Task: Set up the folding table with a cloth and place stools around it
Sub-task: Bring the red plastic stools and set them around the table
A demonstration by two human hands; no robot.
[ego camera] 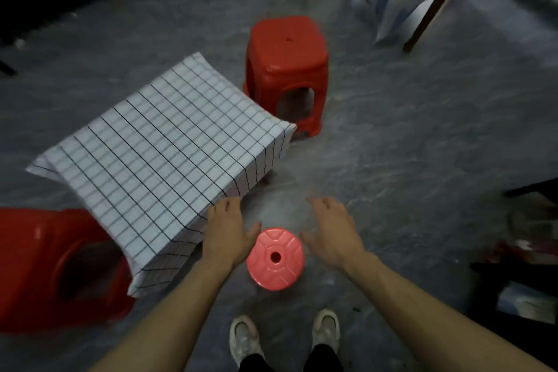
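- A white checked cloth (163, 142) covers the low folding worktop, draping over its edges.
- A pink round stool (275, 258) stands on the grey floor (407, 145) just off the worktop's near corner.
- The left hand (228, 229) and right hand (332, 229) hover on either side of it, fingers spread, holding nothing.
- One red square stool (287, 63) stands at the far end; another red stool (45, 269) sits at lower left.
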